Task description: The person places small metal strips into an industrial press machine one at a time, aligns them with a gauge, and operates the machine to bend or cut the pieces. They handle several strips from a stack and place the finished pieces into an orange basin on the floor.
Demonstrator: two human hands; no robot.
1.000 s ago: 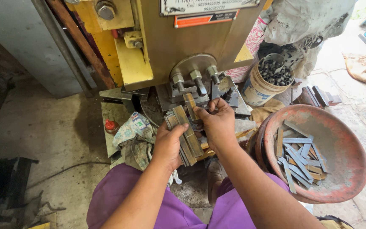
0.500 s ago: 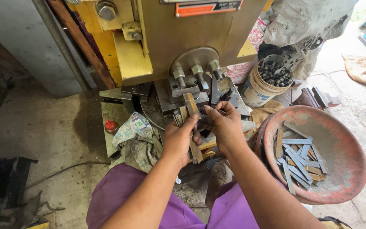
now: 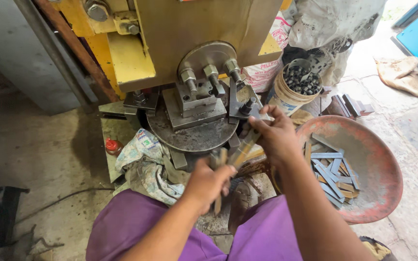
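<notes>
My left hand (image 3: pixel 208 182) is closed around a bundle of flat metal strips (image 3: pixel 218 159), held upright in front of the round press table (image 3: pixel 194 135). My right hand (image 3: pixel 273 133) pinches the end of one metal strip (image 3: pixel 246 146) that runs down toward the bundle, just beside the clamped die block (image 3: pixel 197 104) under the yellow press machine (image 3: pixel 194 34). Both hands sit over my lap in purple trousers.
A red round pan (image 3: pixel 368 159) with several cut metal strips lies at my right. A bucket of small dark pieces (image 3: pixel 293 87) stands behind it. A crumpled rag (image 3: pixel 146 164) and a small red-capped bottle (image 3: pixel 113 145) lie left of the press table.
Both hands have drawn back from the die toward my lap. The left hand dropped lower with the bundle; the right hand moved right, pulling one strip out.
</notes>
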